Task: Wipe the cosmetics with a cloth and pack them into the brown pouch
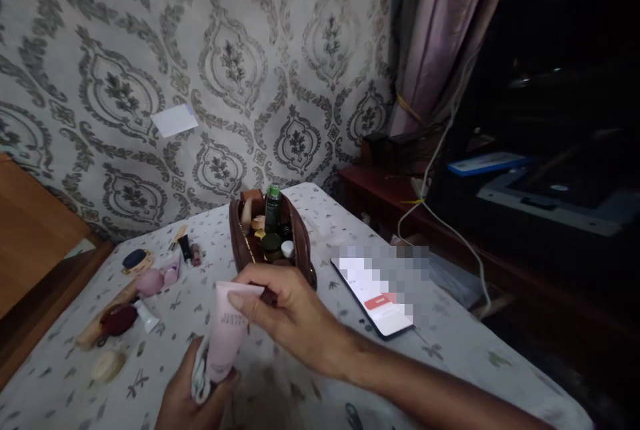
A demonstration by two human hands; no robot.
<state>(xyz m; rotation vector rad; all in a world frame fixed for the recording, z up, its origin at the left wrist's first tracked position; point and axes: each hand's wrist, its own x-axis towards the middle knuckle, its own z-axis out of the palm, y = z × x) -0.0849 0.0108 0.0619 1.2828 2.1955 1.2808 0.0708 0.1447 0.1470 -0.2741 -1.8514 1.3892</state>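
Observation:
A pink squeeze tube (227,337) stands nearly upright between my hands. My right hand (285,310) is closed on its flat top end, thumb in front. Low in the view, my left hand (193,390) is closed round a folded whitish cloth (201,373), with the tube's lower end against the cloth and fingers. Just behind my right hand sits an open brown bag (301,243) holding a dark bottle with a green cap (273,209), a white-lidded jar (287,249) and several other containers.
On the left of the patterned tablecloth lie a dark red item (119,319), a small white tube (147,316), a pink item (150,281), a round beige item (109,365) and a black tube (185,249). A lit phone (387,317) lies right of the bag. Cables hang at the right.

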